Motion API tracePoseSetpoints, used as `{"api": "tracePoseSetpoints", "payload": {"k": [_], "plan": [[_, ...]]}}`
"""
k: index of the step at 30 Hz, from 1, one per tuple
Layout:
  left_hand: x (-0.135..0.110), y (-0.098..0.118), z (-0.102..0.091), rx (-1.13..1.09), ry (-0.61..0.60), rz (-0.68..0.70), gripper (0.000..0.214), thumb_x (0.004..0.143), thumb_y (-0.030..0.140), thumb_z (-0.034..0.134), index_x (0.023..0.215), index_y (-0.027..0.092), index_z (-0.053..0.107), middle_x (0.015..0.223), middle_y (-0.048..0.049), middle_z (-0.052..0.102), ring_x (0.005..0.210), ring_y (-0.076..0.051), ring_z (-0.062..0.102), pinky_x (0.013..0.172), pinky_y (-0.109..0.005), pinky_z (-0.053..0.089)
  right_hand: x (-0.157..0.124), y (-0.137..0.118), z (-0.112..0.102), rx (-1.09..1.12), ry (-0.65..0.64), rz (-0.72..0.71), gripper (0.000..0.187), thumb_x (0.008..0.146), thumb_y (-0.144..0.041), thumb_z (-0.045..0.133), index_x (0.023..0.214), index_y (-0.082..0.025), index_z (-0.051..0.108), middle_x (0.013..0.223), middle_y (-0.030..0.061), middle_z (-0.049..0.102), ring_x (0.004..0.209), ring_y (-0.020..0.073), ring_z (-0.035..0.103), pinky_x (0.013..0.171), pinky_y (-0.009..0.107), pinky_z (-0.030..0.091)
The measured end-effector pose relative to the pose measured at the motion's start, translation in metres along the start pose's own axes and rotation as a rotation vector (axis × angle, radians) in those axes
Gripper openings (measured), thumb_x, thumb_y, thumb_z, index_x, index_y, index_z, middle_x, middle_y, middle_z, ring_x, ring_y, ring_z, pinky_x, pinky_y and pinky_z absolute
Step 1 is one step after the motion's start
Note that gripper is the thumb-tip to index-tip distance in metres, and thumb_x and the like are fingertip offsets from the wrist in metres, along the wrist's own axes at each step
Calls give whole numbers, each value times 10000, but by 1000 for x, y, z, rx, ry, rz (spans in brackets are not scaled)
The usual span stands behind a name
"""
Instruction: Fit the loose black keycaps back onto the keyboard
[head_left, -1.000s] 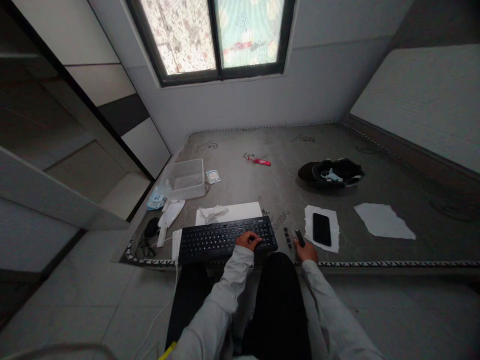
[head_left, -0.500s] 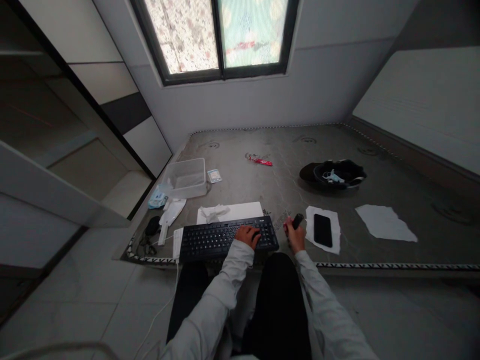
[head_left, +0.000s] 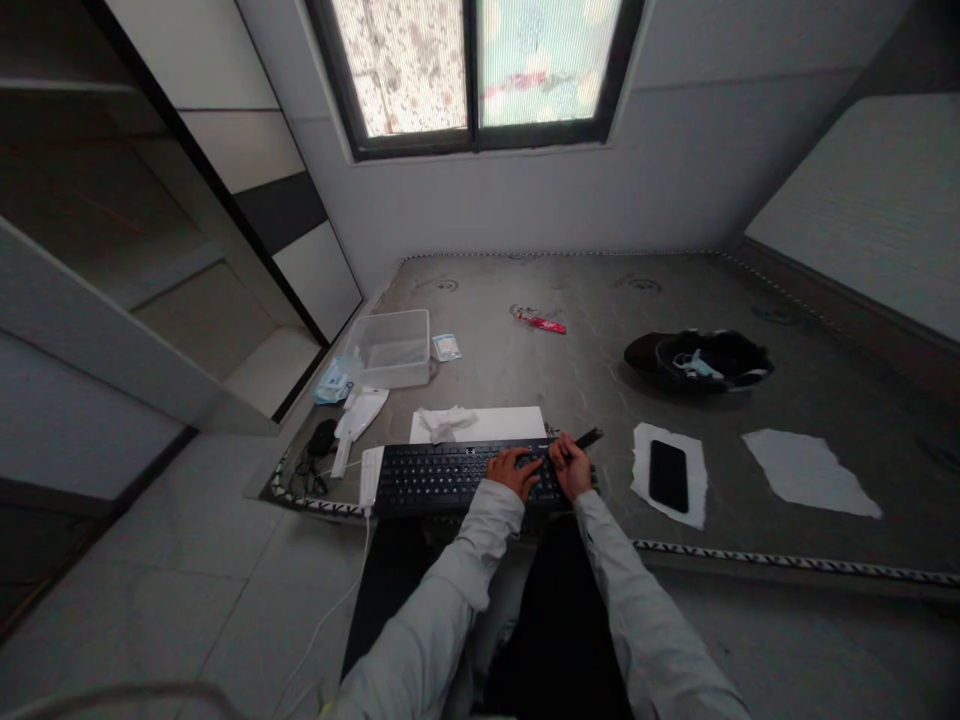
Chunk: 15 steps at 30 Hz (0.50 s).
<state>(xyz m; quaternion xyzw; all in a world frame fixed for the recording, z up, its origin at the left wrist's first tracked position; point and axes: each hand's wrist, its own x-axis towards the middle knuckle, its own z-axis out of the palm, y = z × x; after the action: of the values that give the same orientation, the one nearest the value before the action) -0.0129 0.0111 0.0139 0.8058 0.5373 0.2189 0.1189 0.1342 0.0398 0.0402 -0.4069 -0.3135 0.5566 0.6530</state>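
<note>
A black keyboard (head_left: 442, 474) lies at the near edge of a grey mattress (head_left: 585, 350). My left hand (head_left: 514, 470) rests on the keyboard's right part with its fingers curled down on the keys. Right beside it, my right hand (head_left: 571, 466) is closed round a small dark tool (head_left: 589, 438) whose tip sticks out up and to the right over the keyboard's right end. Both sleeves are light grey.
A black phone (head_left: 667, 475) lies on white paper to the right. Further right is another torn sheet (head_left: 810, 471). A dark cap (head_left: 701, 358), a clear plastic box (head_left: 391, 346), a red wrapper (head_left: 547, 322), a crumpled tissue (head_left: 442, 422) and a mouse (head_left: 322, 437) lie around.
My right hand has carried the dark tool from beside the phone leftward onto the keyboard's right end, close to my left hand. The view has shifted a little to the left.
</note>
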Motion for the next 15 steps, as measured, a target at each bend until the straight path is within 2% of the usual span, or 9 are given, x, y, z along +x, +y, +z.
{"api": "tracePoseSetpoints", "payload": {"k": [4,11,15], "plan": [[2,-1,-2,-11,-41,-16,348,821,436,658,1168,420,637,1321,23,550,1168,-265,472,924,-444,406,1,1,0,7,-19,16,521,760,-570,642,535,-228,319,438,-72,259,400,84,260,404,257,247],[1,-1,-5,-40,-42,-24,360,814,412,672,1173,411,633,1327,27,550,1166,-270,471,905,-447,411,4,-1,3,-35,-34,43,508,748,-557,661,531,-225,344,425,-75,272,394,76,264,401,256,243],[0,0,-5,-50,-26,-17,357,815,402,672,1170,388,638,1325,13,553,1167,-268,469,918,-443,399,7,-1,8,-83,-10,46,519,760,-580,634,534,-227,328,421,-82,267,381,69,230,384,251,201]]}}
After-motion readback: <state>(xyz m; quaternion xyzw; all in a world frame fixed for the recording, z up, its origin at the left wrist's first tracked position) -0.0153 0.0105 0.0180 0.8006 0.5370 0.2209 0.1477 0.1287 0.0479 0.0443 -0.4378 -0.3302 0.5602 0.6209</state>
